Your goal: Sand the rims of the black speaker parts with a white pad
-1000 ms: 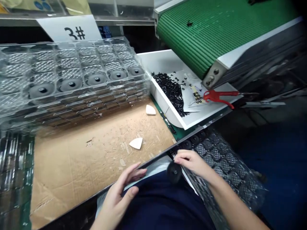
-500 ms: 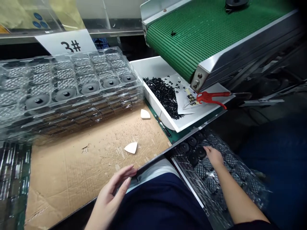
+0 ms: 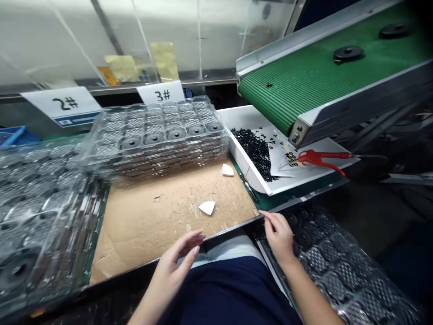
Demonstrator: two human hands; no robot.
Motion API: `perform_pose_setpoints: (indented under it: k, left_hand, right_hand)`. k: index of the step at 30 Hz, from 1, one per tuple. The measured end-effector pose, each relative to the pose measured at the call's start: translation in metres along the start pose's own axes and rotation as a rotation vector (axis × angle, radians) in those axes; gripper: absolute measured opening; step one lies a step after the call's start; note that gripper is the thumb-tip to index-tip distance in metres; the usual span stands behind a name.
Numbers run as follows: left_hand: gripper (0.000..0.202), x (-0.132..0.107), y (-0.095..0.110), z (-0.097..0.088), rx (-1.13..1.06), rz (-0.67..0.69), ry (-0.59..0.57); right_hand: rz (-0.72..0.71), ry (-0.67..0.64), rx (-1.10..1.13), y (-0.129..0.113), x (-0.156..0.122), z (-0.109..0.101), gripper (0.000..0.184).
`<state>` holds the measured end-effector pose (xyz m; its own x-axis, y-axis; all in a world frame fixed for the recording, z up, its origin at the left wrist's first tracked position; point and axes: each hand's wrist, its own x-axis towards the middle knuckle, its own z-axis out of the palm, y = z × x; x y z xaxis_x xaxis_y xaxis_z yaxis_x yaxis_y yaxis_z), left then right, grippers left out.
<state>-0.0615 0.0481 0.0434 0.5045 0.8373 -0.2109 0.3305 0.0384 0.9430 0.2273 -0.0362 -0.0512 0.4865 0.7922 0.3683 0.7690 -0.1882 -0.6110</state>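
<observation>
The right hand [image 3: 279,237] has empty, slightly curled fingers at the metal edge of the desk [image 3: 230,228]. A plastic tray of black discs [image 3: 338,271] lies at their 4 o'clock, its long axis running 10-to-4, closer to them than to the left hand [image 3: 169,271], open and empty at 9 o'clock.

Metal-edged bench [image 3: 216,239], topped with cardboard sheet [image 3: 152,225], scuffed and torn. Far side: stacked clear blister trays [image 3: 158,135] holding black discs, under 3# label. Left: second clear tray stack [image 3: 40,203], overhanging cardboard. Two white triangular pieces on cardboard: one mid-sheet [image 3: 207,207], one far right [image 3: 228,169]. Right: green mat [image 3: 270,203] under white bin [image 3: 242,158].
</observation>
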Motion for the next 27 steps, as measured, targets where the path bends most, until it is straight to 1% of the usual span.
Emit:
perform_pose_setpoints:
  k: [2,5,7,9,12,15,20,24,27]
  left_hand:
    - [0.033,-0.012,-0.004,-0.004,0.066,0.046,0.054]
    - [0.034,-0.033,-0.024,-0.017,0.193,0.062,0.155]
    - [0.034,-0.047,-0.043,-0.027,0.316,0.040,0.222]
    - [0.035,-0.059,-0.063,-0.035,0.468,0.014,0.318]
    - [0.035,-0.073,-0.083,-0.040,0.589,-0.053,0.443]
    - [0.037,-0.083,-0.091,-0.040,0.576,-0.139,0.535]
    - [0.038,-0.096,-0.094,-0.041,0.490,-0.249,0.645]
    - [0.038,-0.106,-0.100,-0.049,0.361,-0.297,0.749]
    - [0.039,-0.110,-0.108,-0.053,0.216,-0.296,0.797]
  right_hand:
    - [-0.098,-0.002,0.054,-0.023,0.000,0.017,0.031]
    - [-0.186,-0.026,0.108,-0.042,-0.002,0.031,0.026]
    - [-0.215,-0.043,0.132,-0.045,-0.003,0.035,0.026]
    - [-0.222,-0.060,0.151,-0.043,-0.004,0.035,0.027]
    - [-0.206,-0.091,0.172,-0.037,-0.007,0.034,0.027]
    - [-0.175,-0.124,0.187,-0.033,-0.010,0.032,0.029]
    - [-0.131,-0.155,0.189,-0.036,-0.012,0.032,0.032]
    - [-0.127,-0.192,0.166,-0.040,-0.005,0.030,0.034]
    - [-0.122,-0.200,0.115,-0.039,0.006,0.029,0.035]
